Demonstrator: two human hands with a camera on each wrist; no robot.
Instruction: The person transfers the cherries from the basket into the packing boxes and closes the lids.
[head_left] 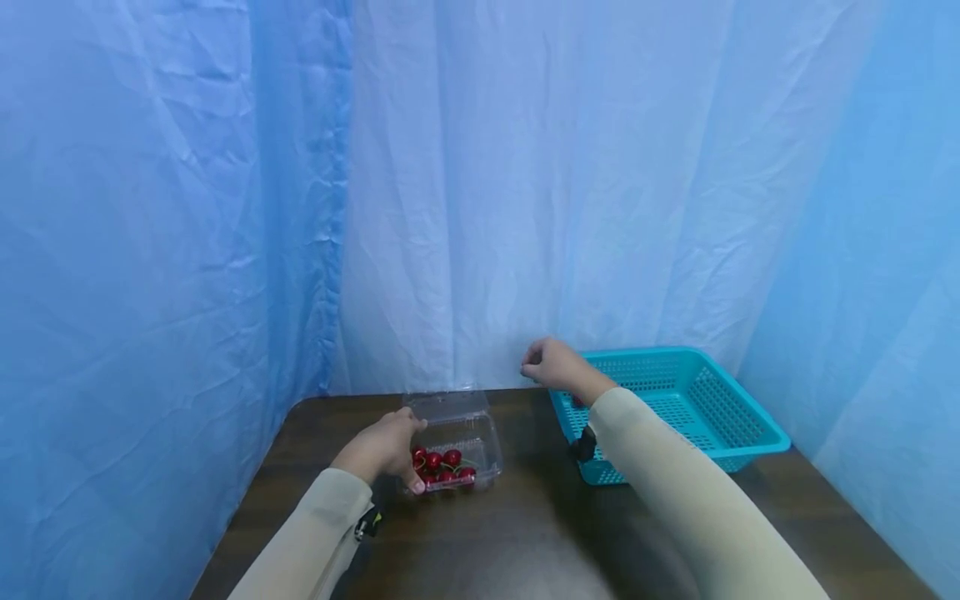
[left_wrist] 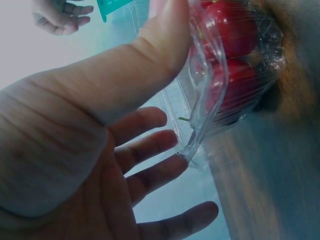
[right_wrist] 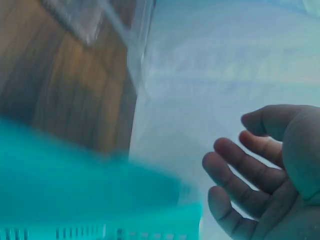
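A clear plastic clamshell box (head_left: 453, 446) sits on a dark wooden table (head_left: 525, 525), with its lid (head_left: 446, 404) hinged open and lying flat on the far side of the box. Red cherries (head_left: 442, 465) fill the near part of the box.

The left hand (head_left: 386, 450) rests against the left side of the box. Its thumb (left_wrist: 150, 55) presses along the near left rim, and its fingers (left_wrist: 150, 145) are spread and almost straight beside the plastic edge. It steadies the box rather than closing around it. In the left wrist view the cherries (left_wrist: 235, 55) show bright red through the crinkled plastic wall, right beside the thumb.

To the right of the box, a teal plastic basket (head_left: 720, 417) with perforated walls stands on the table, a little apart from the box. The right hand (head_left: 551, 367) hovers in the air above the basket's left far corner, between box and basket, back of the hand upward. Its fingers (right_wrist: 235, 170) are loosely curled, and the right wrist view shows nothing in its palm. One small red cherry (head_left: 577, 402) peeks from inside the basket, just beside the right forearm.

Both arms wear pale beige sleeves (head_left: 675, 483), each with a small dark device at the wrist. Beyond the box, crumpled blue sheeting (head_left: 187, 208) hangs as a backdrop, enclosing the table on the left, back and right.
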